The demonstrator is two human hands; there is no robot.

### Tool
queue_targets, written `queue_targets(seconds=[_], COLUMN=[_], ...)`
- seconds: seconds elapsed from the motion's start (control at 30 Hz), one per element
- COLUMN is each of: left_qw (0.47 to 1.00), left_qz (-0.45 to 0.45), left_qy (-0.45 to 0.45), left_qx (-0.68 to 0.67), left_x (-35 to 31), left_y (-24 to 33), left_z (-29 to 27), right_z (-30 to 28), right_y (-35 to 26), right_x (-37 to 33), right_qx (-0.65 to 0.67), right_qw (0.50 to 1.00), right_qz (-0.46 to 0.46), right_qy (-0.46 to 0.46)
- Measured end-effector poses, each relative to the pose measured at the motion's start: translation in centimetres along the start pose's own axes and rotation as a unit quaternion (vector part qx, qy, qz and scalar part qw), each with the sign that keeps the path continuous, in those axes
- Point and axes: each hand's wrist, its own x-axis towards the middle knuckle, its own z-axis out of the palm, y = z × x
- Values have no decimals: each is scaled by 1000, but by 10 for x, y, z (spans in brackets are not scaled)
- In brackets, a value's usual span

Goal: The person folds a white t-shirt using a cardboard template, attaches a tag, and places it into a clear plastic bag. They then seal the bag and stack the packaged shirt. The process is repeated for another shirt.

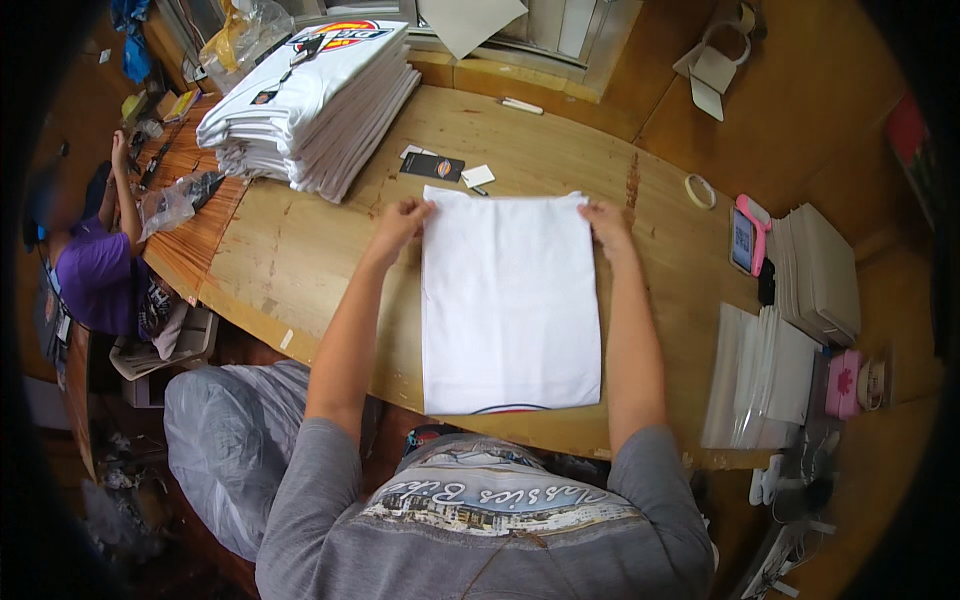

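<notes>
A white T-shirt [510,300], folded into a long rectangle, lies flat on the wooden table in front of me. A sliver of its coloured print shows along the near edge. My left hand [403,222] pinches the far left corner, and my right hand [606,222] pinches the far right corner. Just beyond the shirt lie a black hang tag [432,165] and a small white card [478,176], with a dark pen tip sticking out beside the card.
A tall stack of folded white T-shirts [310,110] stands at the back left. At right are clear plastic bags [740,375], a phone [742,240] in a pink holder and a tape roll [700,191]. Another person [95,265] in purple sits at far left. A grey plastic sack [235,440] bulges below the table.
</notes>
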Motion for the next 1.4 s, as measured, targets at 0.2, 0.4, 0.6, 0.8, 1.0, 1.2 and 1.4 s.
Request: queue_targets(seconds=[0.2,0.4,0.6,0.8,1.0,1.2,1.4], left_qw=[922,904,919,920,930,874,745], left_qz=[144,144,160,35,52,-9,345], left_qy=[120,175,250,176,184,212,119], left_qx=[340,363,258,348,314,436,559], left_x=[6,6,9,-57,-58,-70,-36], left_y=[-19,-11,-27,0,-22,-1,-16], left_z=[18,28,21,27,33,47,64], right_z=[30,59,33,11,22,44,115], right_y=[15,0,20,-4,14,5,-3], right_x=[20,1,18,-39,-58,-60,-54], right_qx=[-306,-331,-339,-80,-177,-431,-527], right_qw=[941,916,918,992,973,884,815], right_qz=[-53,-66,-70,72,-59,-32,-241], right_qy=[132,218,193,58,137,181,26])
